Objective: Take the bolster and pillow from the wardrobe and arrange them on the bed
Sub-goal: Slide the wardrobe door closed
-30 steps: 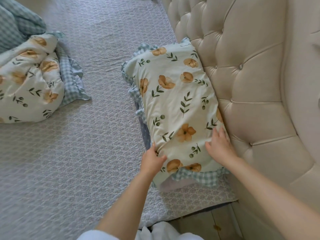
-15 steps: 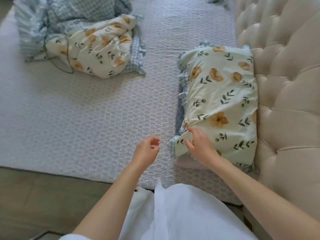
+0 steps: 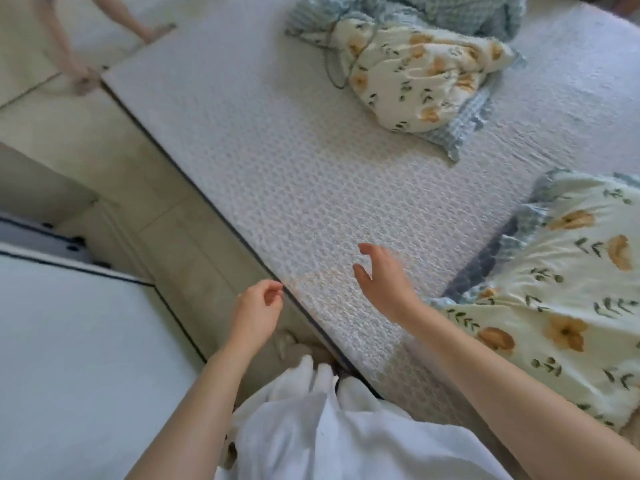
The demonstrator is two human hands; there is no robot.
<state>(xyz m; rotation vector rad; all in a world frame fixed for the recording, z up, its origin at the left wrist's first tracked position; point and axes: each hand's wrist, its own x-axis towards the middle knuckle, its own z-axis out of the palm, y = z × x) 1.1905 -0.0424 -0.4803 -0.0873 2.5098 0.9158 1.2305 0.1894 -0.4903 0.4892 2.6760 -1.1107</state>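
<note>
Here the person's right hand (image 3: 384,282) is hovering over the quilted bed (image 3: 277,161), fingers spread and grasping nothing, just beside the floral pillow (image 3: 554,299) that is lying flat at the right edge of the view. The left hand (image 3: 256,313) is hanging at the mattress edge, fingers loosely curled around nothing. A second floral bundle (image 3: 415,74), crumpled, is lying farther up the bed, well apart from the pillow.
</note>
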